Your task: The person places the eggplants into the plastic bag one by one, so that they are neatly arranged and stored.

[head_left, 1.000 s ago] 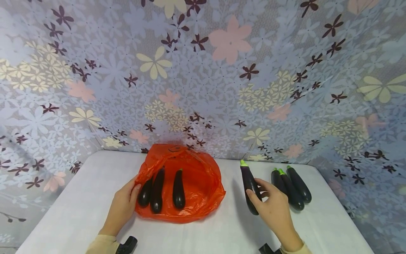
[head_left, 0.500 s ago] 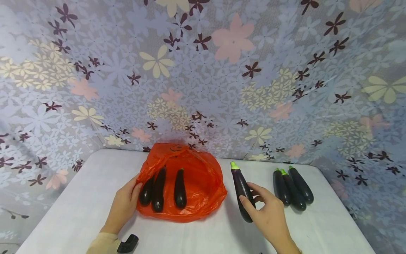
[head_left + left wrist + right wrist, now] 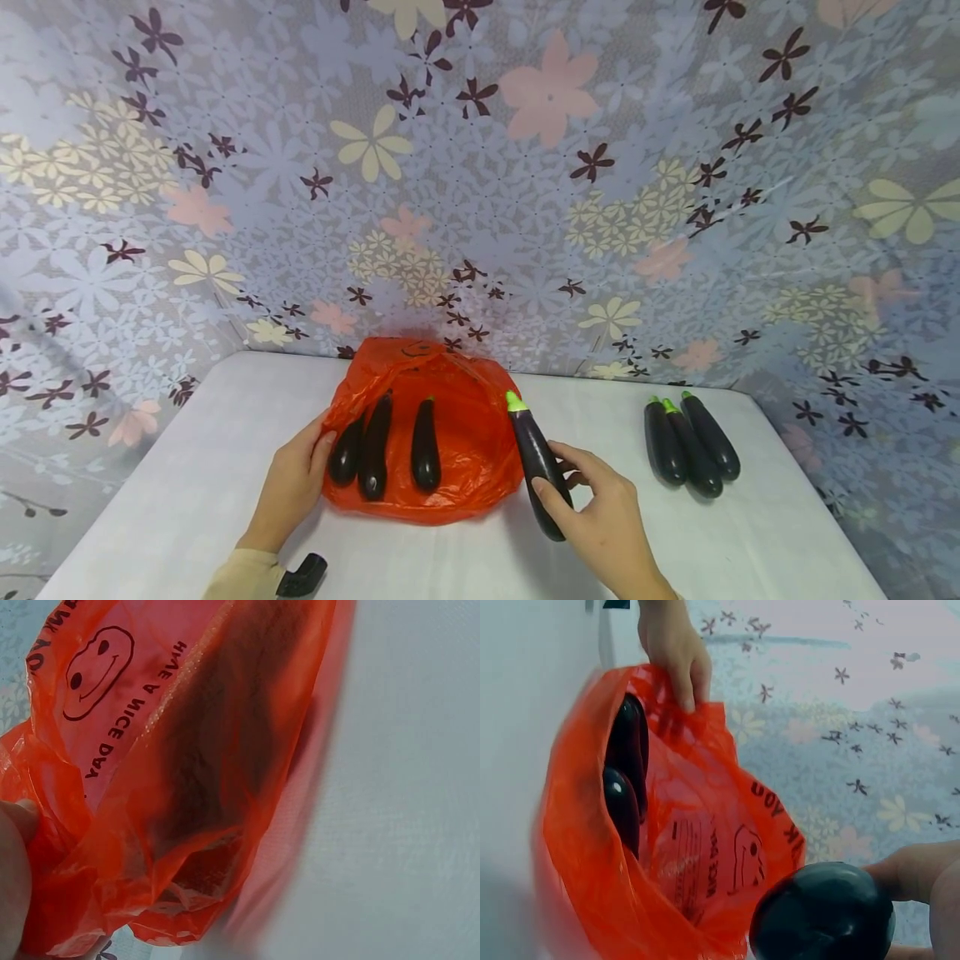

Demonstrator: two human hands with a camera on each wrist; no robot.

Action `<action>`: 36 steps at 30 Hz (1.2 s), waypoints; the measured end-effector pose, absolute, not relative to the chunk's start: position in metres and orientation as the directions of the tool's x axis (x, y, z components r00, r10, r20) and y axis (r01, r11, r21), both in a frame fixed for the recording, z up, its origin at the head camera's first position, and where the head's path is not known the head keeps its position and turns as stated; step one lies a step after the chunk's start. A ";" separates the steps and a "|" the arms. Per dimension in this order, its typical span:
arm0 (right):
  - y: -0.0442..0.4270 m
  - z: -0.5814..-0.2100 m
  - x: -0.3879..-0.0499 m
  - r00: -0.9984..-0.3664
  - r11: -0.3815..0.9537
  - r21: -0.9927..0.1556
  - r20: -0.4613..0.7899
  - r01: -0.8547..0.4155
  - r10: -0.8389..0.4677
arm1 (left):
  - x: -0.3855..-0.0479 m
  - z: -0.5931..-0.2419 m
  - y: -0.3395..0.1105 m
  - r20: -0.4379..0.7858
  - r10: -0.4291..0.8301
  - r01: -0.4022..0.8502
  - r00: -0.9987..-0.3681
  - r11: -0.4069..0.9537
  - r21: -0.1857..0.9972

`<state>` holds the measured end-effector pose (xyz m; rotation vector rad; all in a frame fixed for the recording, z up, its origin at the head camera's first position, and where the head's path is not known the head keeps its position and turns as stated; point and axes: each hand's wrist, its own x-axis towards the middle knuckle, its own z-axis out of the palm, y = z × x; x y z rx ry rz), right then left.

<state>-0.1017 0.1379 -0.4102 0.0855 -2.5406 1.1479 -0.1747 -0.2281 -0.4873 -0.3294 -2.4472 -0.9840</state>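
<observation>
An orange-red plastic bag (image 3: 472, 450) lies with its mouth facing me, and three dark eggplants (image 3: 425, 450) are inside it. My left hand (image 3: 288, 483) pinches the bag's left edge; the left wrist view shows the crumpled film (image 3: 67, 900) between thumb and fingers. In my right hand (image 3: 600, 517) is another eggplant (image 3: 542, 467), gripped round its lower half. Its green stem end overlaps the bag's right edge in the head view; whether they touch, I cannot tell. The right wrist view shows that eggplant's rounded end (image 3: 821, 915) close up beside the bag.
Three more eggplants (image 3: 693, 450) lie side by side on the right of the white table (image 3: 750, 542). Flower-patterned cloth (image 3: 480, 208) stands behind the table and at its sides.
My right hand has moved left with its eggplant, away from the three on the right and up to the bag's right edge. The left hand stays on the bag.
</observation>
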 end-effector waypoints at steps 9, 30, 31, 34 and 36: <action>0.116 -0.412 -0.103 -0.968 0.648 -0.741 0.251 -0.176 0.025 | -0.177 -0.490 -0.231 0.518 0.034 0.378 -0.855 0.724 0.577; 0.078 -0.424 -0.124 -0.955 0.595 -0.750 0.269 -0.289 -0.125 | -0.179 -0.487 -0.230 0.518 0.050 0.392 -0.854 0.717 0.576; 0.077 -0.424 -0.125 -0.956 0.594 -0.751 0.263 -0.287 -0.129 | -0.179 -0.487 -0.230 0.521 0.050 0.394 -0.852 0.716 0.576; 0.073 -0.425 -0.128 -0.961 0.594 -0.757 0.244 -0.273 -0.131 | -0.179 -0.486 -0.230 0.522 0.050 0.394 -0.851 0.718 0.574; 0.070 -0.426 -0.130 -0.962 0.592 -0.760 0.238 -0.269 -0.131 | -0.180 -0.486 -0.231 0.517 0.050 0.390 -0.854 0.720 0.574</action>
